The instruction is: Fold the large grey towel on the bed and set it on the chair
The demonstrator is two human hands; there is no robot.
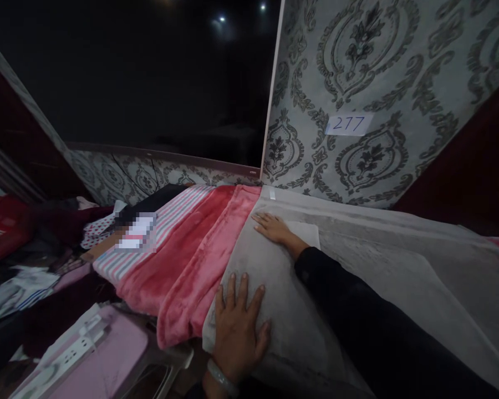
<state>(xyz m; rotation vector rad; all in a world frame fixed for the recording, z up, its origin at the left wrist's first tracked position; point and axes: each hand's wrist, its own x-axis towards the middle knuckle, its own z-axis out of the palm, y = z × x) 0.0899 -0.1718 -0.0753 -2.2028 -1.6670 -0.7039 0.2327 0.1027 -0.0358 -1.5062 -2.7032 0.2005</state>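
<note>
A grey plush blanket (270, 269) is spread over the surface in front of me, its left part lying in flat layers. My left hand (237, 327), with a bracelet at the wrist, rests palm down near its front left corner, fingers spread. Farther back, my right hand (272, 228) lies flat on the same blanket near its left edge, fingers stretched out. Just left of both hands are a pink fleece blanket (210, 244), a red fleece part (170, 244) and a striped cloth (162, 224), side by side.
A large dark screen (149, 83) stands behind, beside patterned wallpaper with a paper marked 277 (349, 124). At lower left, a white power strip (66, 354) lies on a pink stool (120, 343). Piled clothes (29, 285) and a red bag (4, 230) are farther left.
</note>
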